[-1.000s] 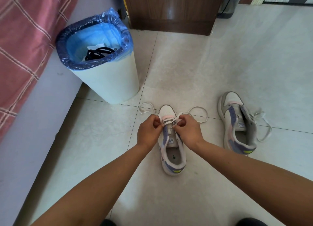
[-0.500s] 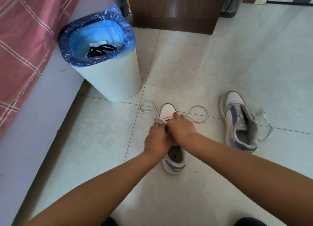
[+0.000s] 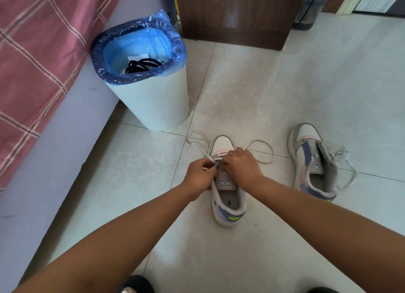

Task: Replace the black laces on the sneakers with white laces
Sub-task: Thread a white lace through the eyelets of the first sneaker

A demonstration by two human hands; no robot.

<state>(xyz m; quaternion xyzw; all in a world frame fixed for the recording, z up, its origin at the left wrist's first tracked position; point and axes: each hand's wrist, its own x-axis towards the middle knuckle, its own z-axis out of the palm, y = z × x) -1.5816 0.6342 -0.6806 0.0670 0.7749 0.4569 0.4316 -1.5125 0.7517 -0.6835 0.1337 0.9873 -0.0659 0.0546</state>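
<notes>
One tongue label point(image 3: 225, 181), txt unreadable.

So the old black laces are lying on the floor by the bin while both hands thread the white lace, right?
Not quite: the black laces lie inside the bin, as the head view shows. Both hands, left and right, do work the white lace.
</notes>
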